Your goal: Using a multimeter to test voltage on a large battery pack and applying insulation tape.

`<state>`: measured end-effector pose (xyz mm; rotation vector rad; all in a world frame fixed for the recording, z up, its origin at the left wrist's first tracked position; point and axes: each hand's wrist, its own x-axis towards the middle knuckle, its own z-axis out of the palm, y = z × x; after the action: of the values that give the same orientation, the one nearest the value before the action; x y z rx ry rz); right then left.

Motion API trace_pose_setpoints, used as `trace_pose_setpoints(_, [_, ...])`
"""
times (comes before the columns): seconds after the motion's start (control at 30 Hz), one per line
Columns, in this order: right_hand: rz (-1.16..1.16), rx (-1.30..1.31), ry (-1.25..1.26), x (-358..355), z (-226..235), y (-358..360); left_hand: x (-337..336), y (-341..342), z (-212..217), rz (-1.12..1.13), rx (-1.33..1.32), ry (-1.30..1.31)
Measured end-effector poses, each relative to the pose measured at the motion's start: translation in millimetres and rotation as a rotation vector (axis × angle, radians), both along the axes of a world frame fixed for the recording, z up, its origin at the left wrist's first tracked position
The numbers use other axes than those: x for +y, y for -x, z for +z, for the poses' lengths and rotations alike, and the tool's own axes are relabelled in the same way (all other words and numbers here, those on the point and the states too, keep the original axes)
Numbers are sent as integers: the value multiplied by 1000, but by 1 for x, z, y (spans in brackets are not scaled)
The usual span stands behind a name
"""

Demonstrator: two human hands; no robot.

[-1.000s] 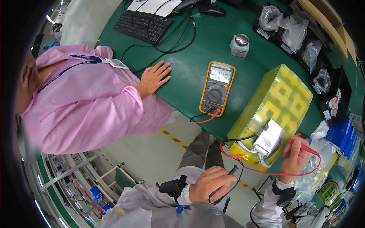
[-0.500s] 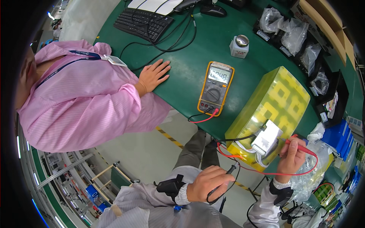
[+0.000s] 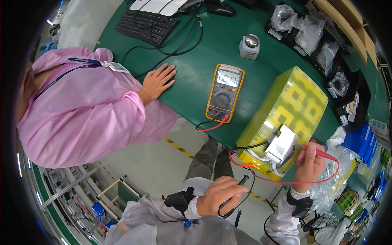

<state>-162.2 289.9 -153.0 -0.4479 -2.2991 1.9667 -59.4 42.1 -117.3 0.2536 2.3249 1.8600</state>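
Note:
My left hand (image 3: 222,196) is closed round a black test probe (image 3: 244,179), its tip pointing up and away from the yellow pack. My right hand (image 3: 310,165) pinches a red test probe (image 3: 323,154), whose tip reaches toward the edge of a white connector board (image 3: 281,144); whether it touches I cannot tell. That board lies on the near end of a yellow-wrapped battery pack (image 3: 295,105), with white, black and red wires around it. A yellow-edged multimeter (image 3: 224,94) lies on the green table, screen lit, black and red leads plugged in.
A co-worker in a pink striped coat (image 3: 85,110) stands at the left, one hand (image 3: 157,83) flat on the table (image 3: 192,61). Farther back are a keyboard (image 3: 147,26), a mouse (image 3: 221,10) and a small white bottle (image 3: 249,47). Black bins (image 3: 335,87) hold plastic bags at the right.
The whole view has shifted slightly, so things sit a little farther left. The reading on the multimeter's screen differs. Both hands keep their probes.

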Motion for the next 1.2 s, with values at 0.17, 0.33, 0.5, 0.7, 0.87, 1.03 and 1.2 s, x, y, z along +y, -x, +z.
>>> trace_pose_setpoints(0.17, [1,3,40,-3,-1,0,-2,-1,-1,9,10,26])
trace_pose_setpoints(0.33, [-6,26,64,0,1,-2,1,3,-1,-22,-31,42])
trace_pose_setpoints(0.5, [-77,45,167,-11,1,2,-4,3,4,-7,-66,105])
trace_pose_setpoints(0.7, [-140,97,165,-5,-1,-7,1,2,1,-24,-56,126])
trace_pose_setpoints(0.87, [-87,124,144,-4,1,-11,3,3,2,-19,-54,122])
trace_pose_setpoints(1.03, [196,333,-427,-7,8,-21,0,3,1,-21,-59,142])
trace_pose_setpoints(1.2, [283,504,-628,-1,15,-26,-1,1,0,-27,-47,160])
